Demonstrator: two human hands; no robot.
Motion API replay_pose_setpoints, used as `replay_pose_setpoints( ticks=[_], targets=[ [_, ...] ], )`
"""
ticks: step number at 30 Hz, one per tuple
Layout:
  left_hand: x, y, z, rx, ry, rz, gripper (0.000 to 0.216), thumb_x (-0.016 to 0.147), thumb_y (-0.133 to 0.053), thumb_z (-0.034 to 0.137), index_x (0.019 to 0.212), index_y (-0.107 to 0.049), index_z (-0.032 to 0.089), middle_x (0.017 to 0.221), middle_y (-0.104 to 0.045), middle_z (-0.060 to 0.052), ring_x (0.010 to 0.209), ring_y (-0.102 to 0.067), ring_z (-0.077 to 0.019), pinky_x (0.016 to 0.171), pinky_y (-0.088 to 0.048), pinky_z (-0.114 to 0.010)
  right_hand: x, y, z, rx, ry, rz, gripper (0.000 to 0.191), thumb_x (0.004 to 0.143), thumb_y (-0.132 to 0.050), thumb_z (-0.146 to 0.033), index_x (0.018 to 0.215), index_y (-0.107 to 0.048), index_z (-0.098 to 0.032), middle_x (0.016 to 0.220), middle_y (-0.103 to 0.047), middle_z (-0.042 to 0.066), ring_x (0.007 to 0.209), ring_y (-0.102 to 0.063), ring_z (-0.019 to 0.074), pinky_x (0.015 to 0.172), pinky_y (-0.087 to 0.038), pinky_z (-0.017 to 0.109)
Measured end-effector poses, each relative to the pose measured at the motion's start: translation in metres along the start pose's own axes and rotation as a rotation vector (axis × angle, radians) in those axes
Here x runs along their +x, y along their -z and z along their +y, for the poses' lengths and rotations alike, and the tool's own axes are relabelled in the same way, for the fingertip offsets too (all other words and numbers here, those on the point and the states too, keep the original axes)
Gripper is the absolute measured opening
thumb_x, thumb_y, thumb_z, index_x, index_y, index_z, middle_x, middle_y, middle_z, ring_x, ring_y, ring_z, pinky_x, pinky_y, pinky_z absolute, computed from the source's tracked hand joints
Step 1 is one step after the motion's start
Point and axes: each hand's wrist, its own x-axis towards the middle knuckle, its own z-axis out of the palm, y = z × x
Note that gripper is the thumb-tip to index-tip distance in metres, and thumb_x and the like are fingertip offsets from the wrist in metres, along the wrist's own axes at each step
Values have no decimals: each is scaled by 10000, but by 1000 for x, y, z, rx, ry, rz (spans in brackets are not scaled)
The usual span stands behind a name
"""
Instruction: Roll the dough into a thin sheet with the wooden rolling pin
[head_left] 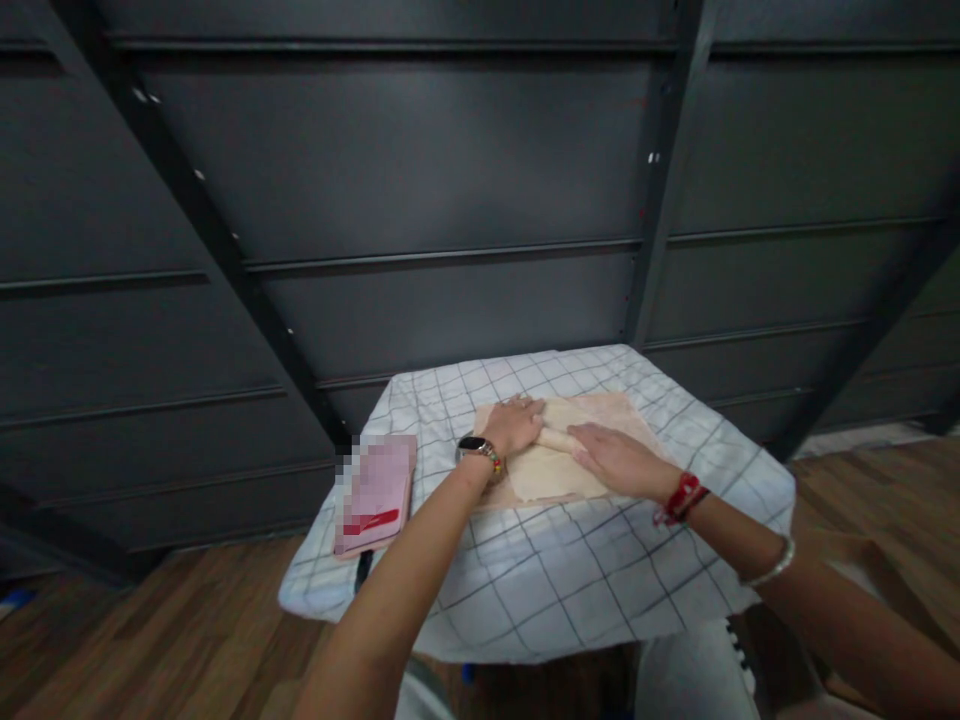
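A pale rolling pin [557,440] lies across a thin, cream-coloured sheet of dough [551,478]. Under the dough is a pinkish mat [616,407]. My left hand [514,426] is on the pin's left end, its fingers partly bunched and hard to make out. Over the right end lies my right hand [616,458], palm down with fingers reaching leftward across the pin. Only the pin's middle shows between the hands; both ends are hidden.
A white checked cloth [570,570] covers the small table. On its left side lies a pink flat item [379,485], partly pixelated, with a red strip. A dark panelled wall [450,160] rises behind the table, and wooden flooring [217,610] surrounds it.
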Motion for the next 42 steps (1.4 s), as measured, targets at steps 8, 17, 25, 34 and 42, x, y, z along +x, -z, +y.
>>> replay_pose_setpoints(
  ticks=[8, 17, 25, 34, 42],
  targets=[
    [10, 10, 3, 9, 21, -145, 518, 938, -260, 295, 1428, -349, 152, 1470, -358, -103, 1354, -324, -214, 1088, -267, -331, 1, -5, 5, -12, -5, 13, 371, 977, -267, -247, 1182, -552, -128, 1173, -613, 147, 1111, -546, 254, 917, -434, 438],
    [-2, 9, 5, -23, 0, -74, 493, 941, -215, 252, 1373, -422, 134, 1444, -408, -81, 1340, -349, -163, 1092, -262, -281, 1, -14, 3, -84, 147, 26, 323, 910, -368, -132, 1160, -566, -82, 1186, -595, 185, 1128, -539, 268, 933, -445, 441],
    [-5, 5, 3, -48, -65, -17, 491, 937, -220, 253, 1374, -414, 141, 1439, -414, -78, 1339, -351, -167, 1091, -274, -319, 4, -3, -10, -94, 17, 4, 295, 927, -354, -154, 1124, -559, -74, 1075, -623, 189, 1016, -595, 259, 882, -487, 398],
    [-17, 7, 5, -5, -69, 5, 495, 944, -213, 240, 1366, -415, 76, 1439, -406, -119, 1336, -356, -192, 1099, -261, -319, 4, -4, -16, -114, -27, 55, 309, 939, -351, -198, 1130, -552, -62, 1116, -618, 195, 998, -599, 258, 856, -496, 381],
    [-11, 2, 11, 90, 27, 49, 396, 934, -269, 226, 1216, -530, 131, 1305, -556, -95, 1227, -484, -207, 998, -391, -321, 15, -8, 11, -51, 49, 7, 287, 959, -364, -243, 1113, -564, -106, 1097, -629, 161, 987, -602, 236, 845, -488, 384]
  ],
)
